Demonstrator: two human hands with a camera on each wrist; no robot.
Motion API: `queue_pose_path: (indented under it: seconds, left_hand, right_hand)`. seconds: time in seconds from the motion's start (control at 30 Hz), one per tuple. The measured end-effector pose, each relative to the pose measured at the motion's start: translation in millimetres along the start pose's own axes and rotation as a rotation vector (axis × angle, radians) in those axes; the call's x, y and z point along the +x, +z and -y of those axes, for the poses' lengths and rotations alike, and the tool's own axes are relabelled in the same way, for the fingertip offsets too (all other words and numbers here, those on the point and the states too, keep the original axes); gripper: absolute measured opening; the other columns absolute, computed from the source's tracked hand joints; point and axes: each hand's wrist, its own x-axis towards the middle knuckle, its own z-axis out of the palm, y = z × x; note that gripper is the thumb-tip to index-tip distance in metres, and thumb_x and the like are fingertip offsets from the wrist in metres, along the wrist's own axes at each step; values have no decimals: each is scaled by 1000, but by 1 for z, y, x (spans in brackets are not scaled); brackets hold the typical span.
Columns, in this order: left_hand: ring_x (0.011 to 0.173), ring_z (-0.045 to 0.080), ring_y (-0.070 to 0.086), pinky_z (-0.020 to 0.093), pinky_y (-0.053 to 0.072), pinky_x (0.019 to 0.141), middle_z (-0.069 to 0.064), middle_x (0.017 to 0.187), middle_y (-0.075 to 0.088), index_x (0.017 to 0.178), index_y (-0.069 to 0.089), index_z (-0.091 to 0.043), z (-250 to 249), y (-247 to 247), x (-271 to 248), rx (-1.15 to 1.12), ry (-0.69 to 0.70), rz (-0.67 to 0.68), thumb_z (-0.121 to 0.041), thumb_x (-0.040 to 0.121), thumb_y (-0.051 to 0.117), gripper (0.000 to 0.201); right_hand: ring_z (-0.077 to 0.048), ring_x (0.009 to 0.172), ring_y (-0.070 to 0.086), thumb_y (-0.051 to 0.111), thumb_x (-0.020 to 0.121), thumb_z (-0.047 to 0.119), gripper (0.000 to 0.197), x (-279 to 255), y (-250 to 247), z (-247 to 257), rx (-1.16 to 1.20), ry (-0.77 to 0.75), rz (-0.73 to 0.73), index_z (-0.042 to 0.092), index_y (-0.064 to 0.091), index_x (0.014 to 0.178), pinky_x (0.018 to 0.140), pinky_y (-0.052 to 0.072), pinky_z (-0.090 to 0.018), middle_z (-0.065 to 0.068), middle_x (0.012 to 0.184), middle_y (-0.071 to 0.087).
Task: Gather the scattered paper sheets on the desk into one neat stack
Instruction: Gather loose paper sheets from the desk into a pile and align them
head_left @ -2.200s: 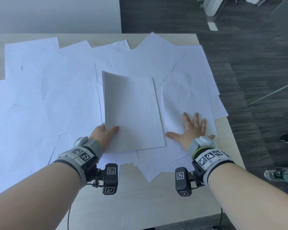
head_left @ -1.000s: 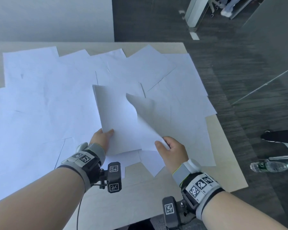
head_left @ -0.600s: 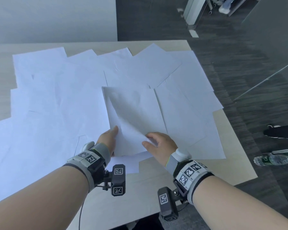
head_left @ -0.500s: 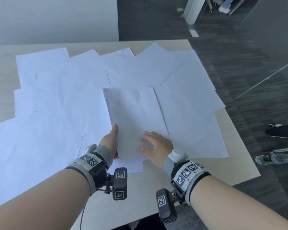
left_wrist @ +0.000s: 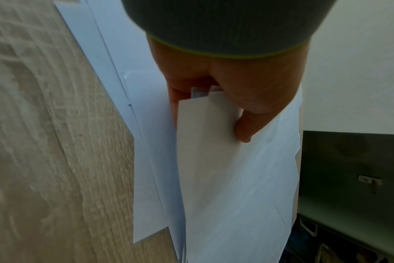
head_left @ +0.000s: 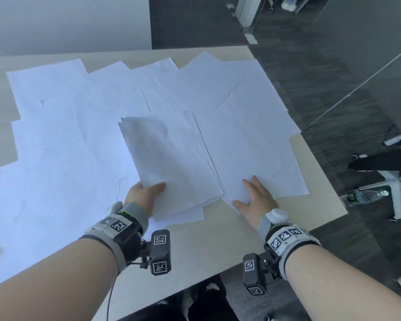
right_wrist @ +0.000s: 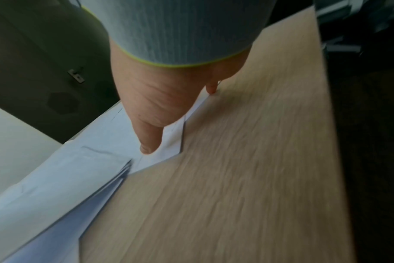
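A stack of white sheets [head_left: 171, 158] lies near the desk's front middle, its edges slightly fanned. My left hand [head_left: 146, 193] grips the stack's near left corner, thumb on top and fingers beneath, as the left wrist view shows [left_wrist: 214, 110]. My right hand [head_left: 252, 198] lies flat with spread fingers on a loose sheet [head_left: 245, 149] just right of the stack; in the right wrist view the thumb [right_wrist: 148, 138] presses on that sheet's corner. Many more loose white sheets [head_left: 67, 126] overlap across the desk [head_left: 206, 239] to the left and behind.
The wooden desk's right edge [head_left: 322, 172] is close to my right hand, with dark floor beyond. A clear plastic bottle [head_left: 368, 195] lies on the floor at the right, next to a chair base [head_left: 389, 179]. A glass partition stands farther right.
My right hand laid the sheet it carried onto the stack, then moved right and now lies flat on another loose sheet. My left hand kept its grip on the stack's corner.
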Motion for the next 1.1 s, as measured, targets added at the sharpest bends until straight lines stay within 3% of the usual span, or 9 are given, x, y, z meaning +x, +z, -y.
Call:
queue_pose_path:
  seconds: [0.1, 0.2, 0.3, 0.4, 0.6, 0.87, 0.97, 1.03, 1.1]
  left_hand:
    - [87, 34, 70, 36, 54, 70, 11, 97, 75, 99, 69, -17, 5, -13, -5, -65, -7, 14, -28, 64, 79, 38]
    - [90, 34, 69, 37, 55, 72, 8, 98, 75, 97, 69, -20, 16, -25, -2, -30, 1, -15, -22, 82, 80, 19]
    - [95, 33, 70, 49, 56, 93, 3, 96, 76, 97, 70, -23, 26, -33, 1, 22, -2, -42, -29, 82, 80, 20]
    - [95, 29, 68, 46, 54, 95, 0, 96, 74, 98, 68, -24, 25, -34, 2, 47, 9, -29, -30, 85, 77, 17]
    - [96, 32, 71, 52, 58, 92, 2, 97, 77, 97, 71, -26, 21, -35, -2, 73, -19, -16, -44, 65, 82, 39]
    - [99, 38, 73, 54, 58, 90, 5, 99, 79, 100, 73, -28, 30, -40, 6, 61, -45, 5, -51, 54, 86, 52]
    - [98, 34, 72, 50, 58, 92, 4, 99, 78, 104, 71, -25, 24, -38, 0, 90, -20, 9, -46, 65, 82, 46]
    - [95, 31, 70, 44, 59, 86, 2, 96, 75, 107, 69, -22, 21, -37, -2, 104, -10, -6, -38, 80, 78, 32]
    - [94, 31, 67, 39, 55, 77, 1, 94, 71, 109, 67, -21, 22, -38, 0, 101, -11, -17, -28, 91, 70, 19]
  right_hand:
    - [-16, 155, 2, 55, 89, 62, 85, 2, -7, -7, -19, 31, 40, 35, 14, 158, 122, 22, -43, 11, 168, -8]
    - [-19, 155, -3, 55, 88, 65, 92, 6, -7, -4, -53, 59, 115, 34, 6, 159, 123, 16, -46, 8, 168, -11]
    - [-25, 151, 12, 58, 81, 69, 95, 3, -5, 6, -132, 110, 99, 37, 11, 157, 116, 28, -47, 7, 166, 7]
    - [-25, 141, 27, 60, 72, 76, 100, 2, -4, 14, -193, 105, 36, 40, 16, 154, 108, 35, -46, 4, 156, 21]
    - [-18, 155, -7, 60, 69, 81, 114, 8, 3, 11, -150, 146, 117, 44, -2, 156, 120, 21, -51, 12, 166, -17]
    - [-21, 145, 23, 53, 83, 72, 73, 3, -2, 11, -87, 153, -11, 49, 31, 149, 110, 33, -49, 14, 161, 21]
    - [-22, 130, 44, 44, 94, 56, 43, 4, -10, 15, -84, 138, -46, 50, 50, 136, 105, 37, -44, 12, 146, 42]
    - [-28, 104, 58, 38, 97, 43, 28, 5, -15, 21, -36, 130, -96, 39, 65, 104, 92, 42, -41, 3, 118, 58]
    - [-31, 75, 56, 38, 97, 35, 33, 3, -14, 27, 115, 130, -163, 22, 48, 70, 72, 41, -36, -4, 80, 59]
